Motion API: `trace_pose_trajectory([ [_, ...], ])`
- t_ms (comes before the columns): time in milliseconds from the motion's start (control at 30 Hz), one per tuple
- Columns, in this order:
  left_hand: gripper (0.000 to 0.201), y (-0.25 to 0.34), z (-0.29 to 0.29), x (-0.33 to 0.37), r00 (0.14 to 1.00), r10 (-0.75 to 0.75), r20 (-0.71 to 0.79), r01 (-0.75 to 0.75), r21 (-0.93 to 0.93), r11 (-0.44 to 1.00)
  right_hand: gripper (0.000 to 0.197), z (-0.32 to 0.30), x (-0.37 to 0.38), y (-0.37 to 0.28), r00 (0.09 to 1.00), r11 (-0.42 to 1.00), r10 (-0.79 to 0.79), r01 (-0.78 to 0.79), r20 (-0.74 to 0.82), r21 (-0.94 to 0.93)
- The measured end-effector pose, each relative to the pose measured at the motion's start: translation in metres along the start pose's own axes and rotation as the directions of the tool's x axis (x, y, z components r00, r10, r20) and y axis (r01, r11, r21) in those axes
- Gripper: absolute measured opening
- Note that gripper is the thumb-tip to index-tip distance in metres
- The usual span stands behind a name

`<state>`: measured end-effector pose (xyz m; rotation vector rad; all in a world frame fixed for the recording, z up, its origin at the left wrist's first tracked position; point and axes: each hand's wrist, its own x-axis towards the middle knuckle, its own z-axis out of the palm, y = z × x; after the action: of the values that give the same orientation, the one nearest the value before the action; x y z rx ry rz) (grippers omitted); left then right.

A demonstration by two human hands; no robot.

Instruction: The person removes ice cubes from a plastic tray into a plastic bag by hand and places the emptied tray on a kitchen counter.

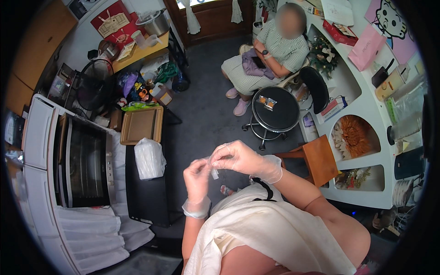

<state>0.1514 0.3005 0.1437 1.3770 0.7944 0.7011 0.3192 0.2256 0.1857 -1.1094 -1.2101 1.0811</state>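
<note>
1. Head view, the hands: the left hand (196,178) and right hand (238,158), both in clear loose gloves, meet in front of the body. Fingertips of each are drawn together in a pinch, seemingly on one small whitish piece (215,174); which hand bears it, I cannot tell.
2. Head view, the piece: it shows between the hands, just under the right fingertips, held in the air clear of any surface. Its material is too small to make out.
3. Head view, handling: judging by its size and translucent look, it should be very light, soft and limp, perhaps slippery against the gloves. An edge or corner between thumb and forefinger seems the best hold, with little force in case it tears.
4. Head view, around the hands: a white plastic-wrapped package (150,159) sits on the black table (146,197) beside the left hand, near a brown tray (142,124). Small wrapped packets (267,103) lie on the black stool (276,107).
5. Head view, writing: no lettering can be read on the piece. The pink bag (367,47) carries print; the red bag (112,24) bears a pale building drawing.
</note>
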Motion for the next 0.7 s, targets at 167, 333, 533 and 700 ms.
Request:
trace_pose_trajectory([
  [167, 0.014, 0.019, -0.008, 0.009, 0.983, 0.096, -0.16, -0.074, 0.138, 0.988, 0.012, 0.017, -0.004, 0.008, 0.997, 0.999, -0.035, 0.038, -0.073, 0.038],
  [333, 0.014, 0.021, 0.005, 0.013, 0.95, 0.171, -0.26, -0.206, -0.113, 0.972, 0.009, 0.025, -0.002, 0.008, 0.986, 0.978, 0.018, 0.017, -0.166, 0.207],
  [533, 0.015, 0.026, 0.003, 0.001, 0.94, 0.162, -0.301, -0.235, -0.222, 0.946, 0.017, 0.036, 0.0, 0.014, 0.974, 0.958, 0.092, -0.029, -0.209, 0.287],
  [700, 0.016, 0.033, 0.004, 0.004, 0.949, 0.084, -0.302, -0.164, -0.25, 0.954, 0.036, 0.032, 0.005, 0.011, 0.955, 0.947, 0.19, -0.116, -0.229, 0.3],
])
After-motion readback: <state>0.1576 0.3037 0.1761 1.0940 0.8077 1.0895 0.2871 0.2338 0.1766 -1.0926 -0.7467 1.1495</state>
